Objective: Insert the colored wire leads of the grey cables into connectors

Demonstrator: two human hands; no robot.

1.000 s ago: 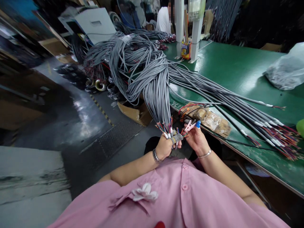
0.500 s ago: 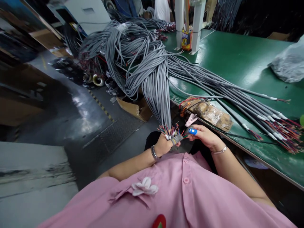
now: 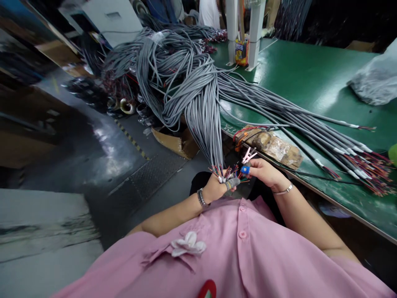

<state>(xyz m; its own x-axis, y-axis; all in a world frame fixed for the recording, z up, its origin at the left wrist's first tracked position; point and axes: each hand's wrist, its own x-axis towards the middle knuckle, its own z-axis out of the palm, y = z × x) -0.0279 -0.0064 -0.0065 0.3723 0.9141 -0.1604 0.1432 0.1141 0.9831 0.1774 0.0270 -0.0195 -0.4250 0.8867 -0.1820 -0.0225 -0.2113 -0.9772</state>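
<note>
My left hand (image 3: 215, 188) is closed around the lower ends of a bundle of grey cables (image 3: 206, 120). Thin coloured wires (image 3: 231, 170) fan out of the stripped ends above its fingers. A grey finger cover sits on the left thumb. Close by on the right, my right hand (image 3: 259, 171) pinches at the coloured wires, thumb and finger together; a blue band wraps one digit. Just beyond its fingertips is a pink clip-like thing (image 3: 249, 155); whether the hand holds it I cannot tell.
On the green table (image 3: 310, 78) lie more grey cables (image 3: 297, 120) with stripped ends, a taped wooden block (image 3: 273, 147) at the edge and a plastic bag (image 3: 376, 78). White posts (image 3: 254, 37) stand behind. Below is a cardboard box (image 3: 172, 140).
My right hand has moved slightly left, closer to the wires in my left hand. The pink clip-like thing has turned and now shows two spread arms. My left hand stays nearly still.
</note>
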